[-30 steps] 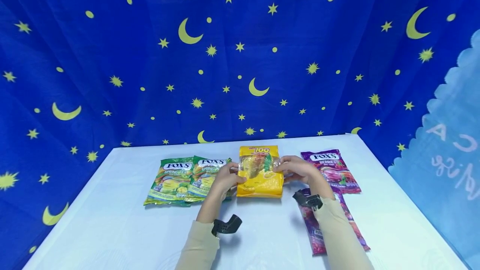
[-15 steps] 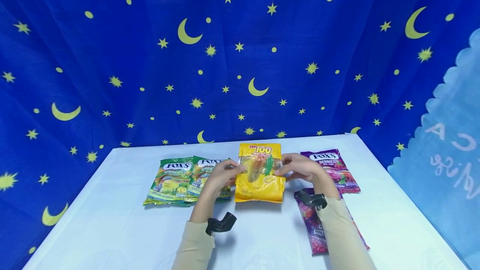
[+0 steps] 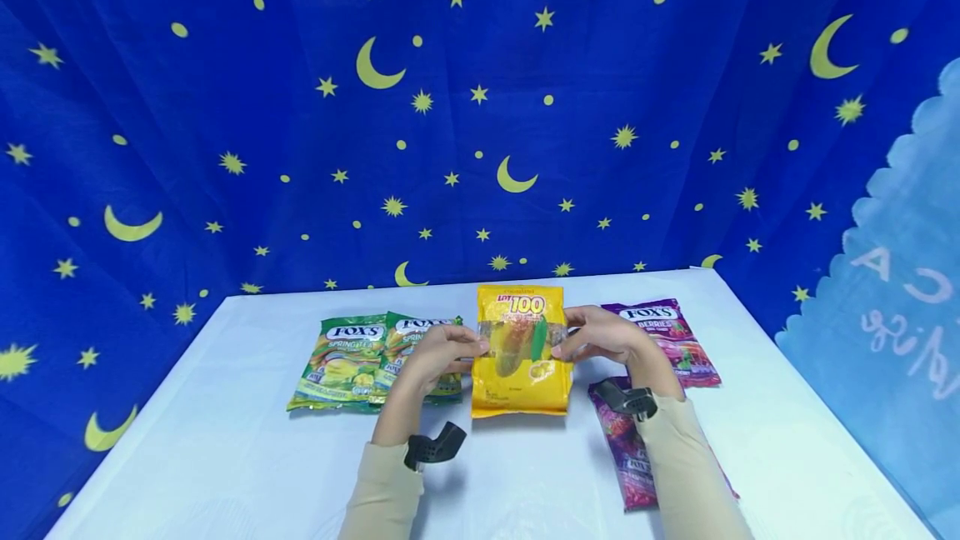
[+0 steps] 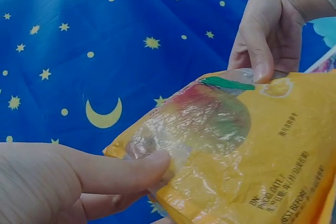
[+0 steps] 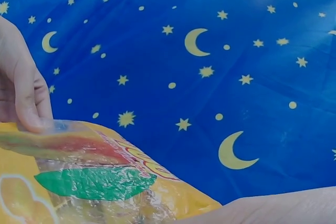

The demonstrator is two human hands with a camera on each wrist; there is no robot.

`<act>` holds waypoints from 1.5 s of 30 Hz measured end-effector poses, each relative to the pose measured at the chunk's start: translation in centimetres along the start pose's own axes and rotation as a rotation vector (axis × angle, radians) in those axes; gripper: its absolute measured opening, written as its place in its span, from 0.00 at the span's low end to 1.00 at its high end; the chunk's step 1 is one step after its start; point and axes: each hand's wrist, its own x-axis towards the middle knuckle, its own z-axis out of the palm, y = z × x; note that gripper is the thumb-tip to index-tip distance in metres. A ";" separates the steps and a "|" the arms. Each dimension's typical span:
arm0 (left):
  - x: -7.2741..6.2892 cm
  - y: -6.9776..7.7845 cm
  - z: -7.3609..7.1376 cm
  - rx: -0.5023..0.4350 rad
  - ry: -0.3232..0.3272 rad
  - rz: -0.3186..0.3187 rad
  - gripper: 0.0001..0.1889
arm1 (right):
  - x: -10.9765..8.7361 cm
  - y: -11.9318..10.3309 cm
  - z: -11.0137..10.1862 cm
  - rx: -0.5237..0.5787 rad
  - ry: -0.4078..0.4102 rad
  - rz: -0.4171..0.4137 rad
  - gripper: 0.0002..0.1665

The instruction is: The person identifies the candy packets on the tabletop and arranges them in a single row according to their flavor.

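Green plastic comes first: at centre-left of the head view, one glossy green rectangular FOX'S candy bag (image 3: 337, 369) lies face up, its right edge meeting a matching green FOX'S bag (image 3: 393, 373), presumably grouped by flavour. The left hand (image 3: 435, 357) partly covers the second and pinches the left edge of a plump yellow plastic LOT 100 bag with a clear window (image 3: 520, 351), at the frame's lower middle. The right hand (image 3: 603, 336) pinches its opposite edge; gripping both sides likely keeps the soft pouch flat and its front facing the wearer. Whether its base touches the white table (image 3: 187, 465) I cannot tell. At centre-right lies a purple plastic FOX'S Berries bag (image 3: 690, 352); another purple bag (image 3: 626, 448) lies lower right, partly under the forearm. Count: two green, one yellow, two purple.
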 end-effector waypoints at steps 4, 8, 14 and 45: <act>-0.4 0.3 -0.2 0.026 -0.010 0.005 0.07 | -0.2 -0.3 0.0 -0.007 -0.020 -0.010 0.35; -0.6 0.5 -0.4 0.054 -0.021 0.016 0.07 | -0.4 -0.4 0.0 -0.007 -0.038 -0.028 0.34; -0.7 0.7 -0.5 0.083 -0.019 0.009 0.06 | -0.7 -0.5 0.1 0.002 -0.070 -0.061 0.30; -0.7 0.4 -1.3 0.151 0.162 0.032 0.12 | 2.1 -0.2 3.0 0.094 0.133 -0.039 0.10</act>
